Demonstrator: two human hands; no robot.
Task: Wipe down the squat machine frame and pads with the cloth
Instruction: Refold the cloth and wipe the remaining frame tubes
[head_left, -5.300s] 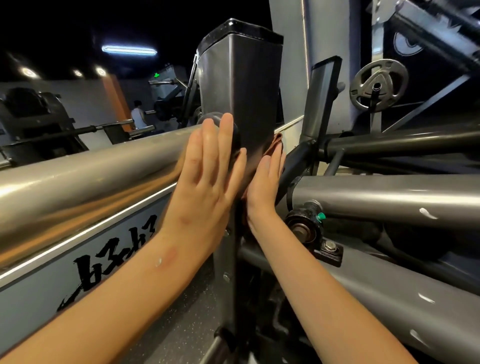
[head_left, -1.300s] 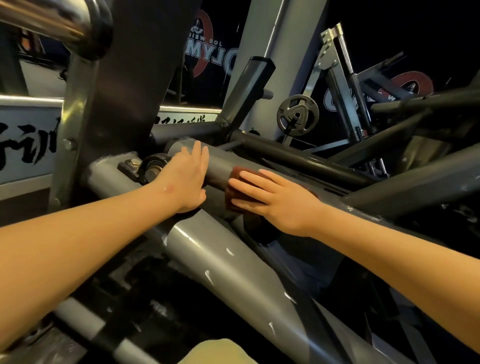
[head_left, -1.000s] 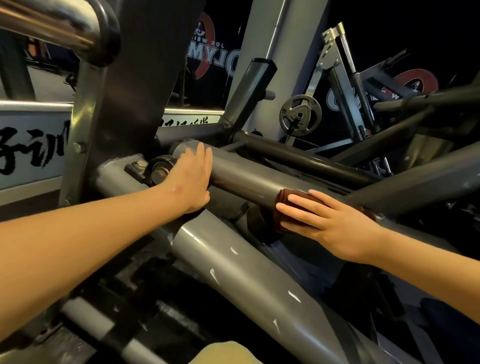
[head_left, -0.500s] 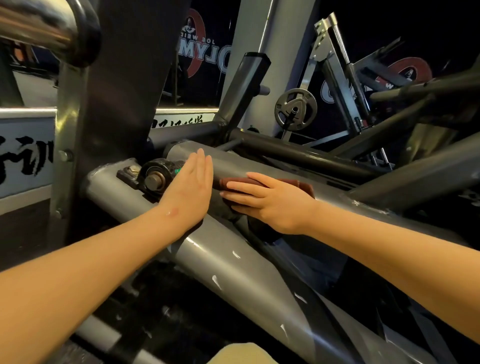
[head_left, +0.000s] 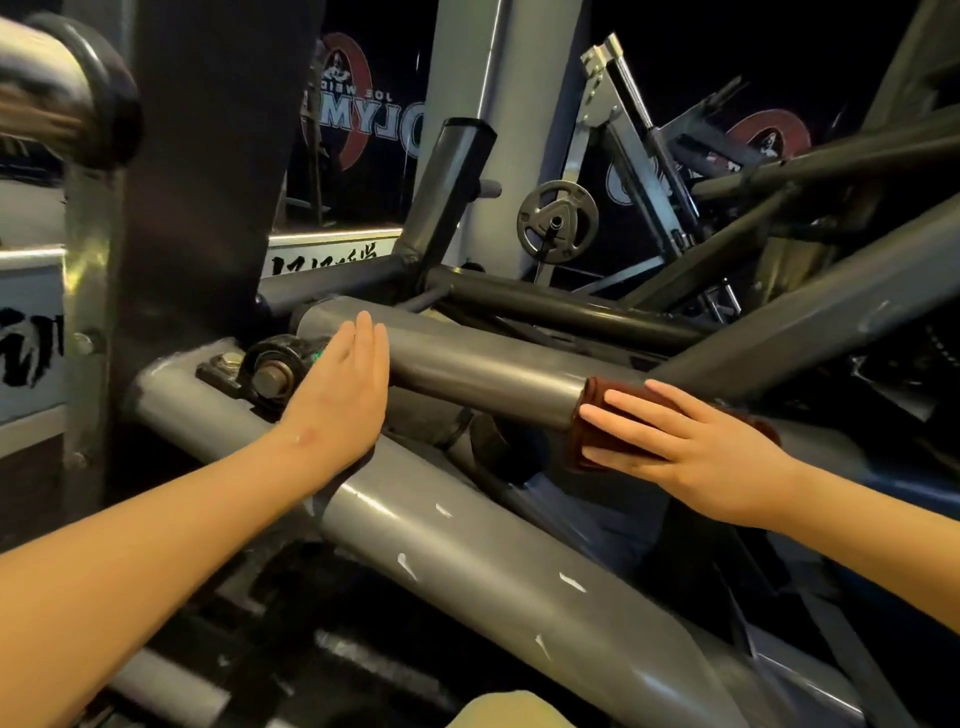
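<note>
A grey round tube of the squat machine frame (head_left: 483, 371) runs from centre left down to the right. My right hand (head_left: 691, 447) lies flat on a dark red-brown cloth (head_left: 589, 421) and presses it onto the right part of that tube. The cloth is mostly hidden under the fingers. My left hand (head_left: 345, 395) rests flat, fingers together, on the tube's left end beside a black bearing block (head_left: 272, 371). It holds nothing.
A thick grey tube with chipped paint (head_left: 467, 551) slants across below both arms. A dark upright post (head_left: 208, 171) stands at left with a chrome bar end (head_left: 57, 98) above it. Darker tubes (head_left: 561, 306) and a weight plate (head_left: 557, 218) are behind.
My right hand has slid the cloth to the right along the tube, away from my left hand, repeating a back-and-forth stroke. My left hand has stayed near the bearing.
</note>
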